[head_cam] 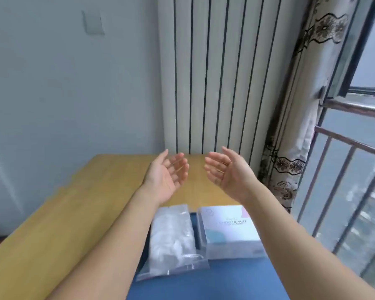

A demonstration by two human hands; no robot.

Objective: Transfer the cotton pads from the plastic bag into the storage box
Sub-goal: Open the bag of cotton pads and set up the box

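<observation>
Both hands — left [168, 177] and right [227, 172] — were raised palms inward, fingers spread wide and holding nothing, while the sealed bag [172, 239] of pads and the closed box [228, 231] lay side by side, just touching, well below the fingertips — apparently untouched as yet.

Left hand [168, 175] and right hand [227, 173] raised above the wooden table [78, 204], palms facing, fingers spread, empty. Below them, on a blue mat [204, 282], the clear plastic bag [173, 241] of cotton pads lies just beside the closed storage box [228, 231].
</observation>
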